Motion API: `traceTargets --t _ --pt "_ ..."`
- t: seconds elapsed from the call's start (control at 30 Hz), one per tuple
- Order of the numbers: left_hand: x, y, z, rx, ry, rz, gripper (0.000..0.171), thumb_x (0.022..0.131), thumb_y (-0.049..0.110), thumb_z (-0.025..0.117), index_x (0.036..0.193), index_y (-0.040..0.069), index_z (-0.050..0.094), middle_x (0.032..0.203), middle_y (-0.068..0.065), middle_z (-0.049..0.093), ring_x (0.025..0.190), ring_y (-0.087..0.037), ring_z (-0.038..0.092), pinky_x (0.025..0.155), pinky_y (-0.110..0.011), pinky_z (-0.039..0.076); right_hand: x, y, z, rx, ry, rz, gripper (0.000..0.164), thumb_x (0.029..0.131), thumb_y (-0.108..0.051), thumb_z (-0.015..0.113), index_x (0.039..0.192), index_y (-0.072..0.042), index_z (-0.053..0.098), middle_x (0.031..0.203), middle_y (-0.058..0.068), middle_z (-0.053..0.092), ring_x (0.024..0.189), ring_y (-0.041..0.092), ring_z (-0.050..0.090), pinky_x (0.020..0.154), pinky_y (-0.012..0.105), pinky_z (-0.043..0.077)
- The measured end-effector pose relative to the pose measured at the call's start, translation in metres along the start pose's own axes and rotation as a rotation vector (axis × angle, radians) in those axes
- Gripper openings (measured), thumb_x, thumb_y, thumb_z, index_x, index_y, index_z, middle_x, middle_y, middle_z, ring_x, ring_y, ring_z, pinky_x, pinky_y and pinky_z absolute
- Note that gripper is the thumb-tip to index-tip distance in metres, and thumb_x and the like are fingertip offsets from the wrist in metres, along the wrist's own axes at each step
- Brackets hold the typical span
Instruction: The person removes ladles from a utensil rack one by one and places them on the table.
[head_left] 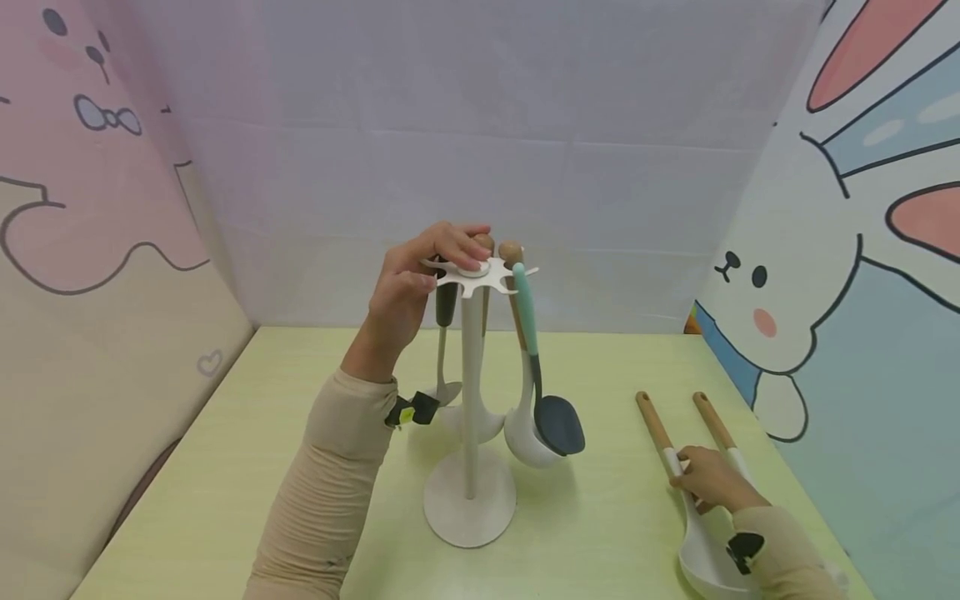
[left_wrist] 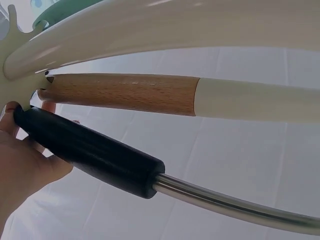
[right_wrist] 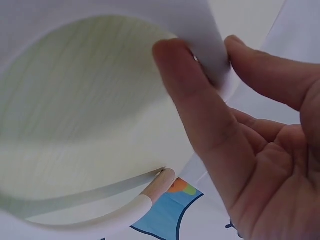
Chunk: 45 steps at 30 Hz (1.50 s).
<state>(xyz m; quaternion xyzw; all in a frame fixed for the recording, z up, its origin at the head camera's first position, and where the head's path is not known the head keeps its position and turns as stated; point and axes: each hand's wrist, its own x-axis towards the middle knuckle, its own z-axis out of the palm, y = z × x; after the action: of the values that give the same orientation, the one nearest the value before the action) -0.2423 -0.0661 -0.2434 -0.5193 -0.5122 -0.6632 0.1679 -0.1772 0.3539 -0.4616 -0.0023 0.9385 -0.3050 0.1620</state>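
Observation:
A white utensil rack (head_left: 470, 505) stands upright on a round base. My left hand (head_left: 420, 279) holds its top, fingers over the centre knob. From its hooks hang a black-handled metal utensil (left_wrist: 95, 150), a white utensil with a wooden handle (left_wrist: 125, 93), a white ladle (head_left: 525, 440) and a dark-headed turner with a mint handle (head_left: 527, 312). At the right, my right hand (head_left: 712, 477) pinches the white neck of a wooden-handled ladle (head_left: 654, 421) between thumb and index finger. Its bowl lies toward the front, partly behind the sleeve.
Another wooden-handled white utensil (head_left: 714, 419) lies to the right of the pinched ladle, its lower part hidden by the right arm. The pale yellow table (head_left: 300, 400) has a white backdrop (head_left: 480, 125) behind it and cartoon-printed panels (head_left: 885, 333) at both sides.

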Motion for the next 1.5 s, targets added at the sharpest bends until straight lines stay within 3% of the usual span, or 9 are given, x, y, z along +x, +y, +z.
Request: traceTargets --t 0.2,0.4,0.53,0.63,0.77,0.87,1.03,1.23,1.5 --pt "-0.002 0.005 0.001 0.079 0.026 0.058 0.043 0.075 0.011 0.040 0.096 0.028 0.074 0.110 0.003 0.068 0.126 -0.031 0.051 0.115 -0.055 0.027 -0.003 -0.002 -0.002 -0.013 0.005 0.005 0.050 0.089 0.002 0.066 0.122 0.029 0.039 0.084 0.019 0.063 0.067 0.025 0.065 0.056 0.039 0.060" --pt "-0.009 0.013 0.004 0.179 0.098 0.036 0.045 0.076 0.007 0.039 0.098 0.027 0.073 0.113 0.003 0.069 0.129 -0.035 0.049 0.114 -0.053 0.029 -0.007 -0.004 -0.004 -0.047 0.005 0.019 0.047 0.088 0.002 0.067 0.118 0.027 0.042 0.076 0.011 0.062 0.063 0.022 0.064 0.055 0.037 0.059" --pt "-0.014 0.019 0.009 0.273 0.158 0.022 0.034 0.079 0.003 0.041 0.094 0.001 0.070 0.113 0.003 0.068 0.129 -0.037 0.049 0.112 -0.050 0.035 -0.011 -0.010 -0.012 -0.115 0.040 -0.011 0.048 0.088 -0.002 0.069 0.119 0.026 0.044 0.070 0.008 0.060 0.059 0.019 0.059 0.052 0.034 0.055" --pt "-0.016 0.024 0.013 0.358 0.189 0.024 0.029 0.082 0.002 0.042 0.095 -0.013 0.063 0.111 -0.010 0.069 0.127 -0.035 0.051 0.111 -0.049 0.036 -0.015 -0.022 -0.023 -0.181 0.116 -0.101 0.049 0.089 -0.006 0.070 0.119 0.025 0.048 0.078 0.017 0.065 0.060 0.020 0.060 0.054 0.036 0.053" --pt "-0.018 0.029 0.019 0.476 0.226 0.055 0.028 0.087 0.004 0.043 0.096 -0.013 0.064 0.108 -0.028 0.066 0.126 -0.033 0.052 0.112 -0.047 0.034 -0.025 -0.053 -0.036 -0.207 0.243 -0.222 0.047 0.092 -0.012 0.069 0.122 0.020 0.052 0.092 0.024 0.067 0.073 0.028 0.066 0.063 0.043 0.055" --pt "-0.018 0.032 0.024 0.570 0.256 0.101 0.028 0.088 0.008 0.048 0.099 -0.011 0.065 0.107 -0.028 0.066 0.126 -0.033 0.052 0.113 -0.046 0.034 -0.033 -0.081 -0.038 -0.172 0.345 -0.297 0.043 0.094 -0.014 0.067 0.125 0.014 0.055 0.090 0.016 0.068 0.082 0.034 0.068 0.069 0.049 0.056" --pt "-0.015 0.035 0.036 0.708 0.262 0.188 0.031 0.082 0.011 0.061 0.106 -0.008 0.065 0.109 -0.023 0.067 0.123 -0.035 0.053 0.110 -0.045 0.036 -0.036 -0.121 -0.028 -0.058 0.454 -0.437 0.042 0.095 -0.015 0.067 0.130 0.006 0.057 0.111 0.020 0.068 0.102 0.037 0.066 0.084 0.052 0.056" --pt "-0.011 0.033 0.048 0.823 0.232 0.233 0.028 0.079 0.009 0.071 0.104 -0.005 0.070 0.108 -0.020 0.069 0.116 -0.038 0.057 0.110 -0.046 0.037 -0.021 -0.152 -0.007 0.061 0.481 -0.671 0.047 0.092 -0.005 0.070 0.135 0.004 0.054 0.131 0.021 0.060 0.116 0.037 0.061 0.095 0.051 0.052" --pt "-0.011 0.030 0.052 0.878 0.262 0.257 0.025 0.072 0.007 0.084 0.093 -0.004 0.074 0.101 -0.018 0.072 0.109 -0.038 0.063 0.106 -0.044 0.044 -0.006 -0.178 0.024 0.173 0.377 -0.889 0.055 0.092 -0.001 0.068 0.143 0.001 0.047 0.139 0.019 0.056 0.122 0.034 0.059 0.098 0.043 0.051"
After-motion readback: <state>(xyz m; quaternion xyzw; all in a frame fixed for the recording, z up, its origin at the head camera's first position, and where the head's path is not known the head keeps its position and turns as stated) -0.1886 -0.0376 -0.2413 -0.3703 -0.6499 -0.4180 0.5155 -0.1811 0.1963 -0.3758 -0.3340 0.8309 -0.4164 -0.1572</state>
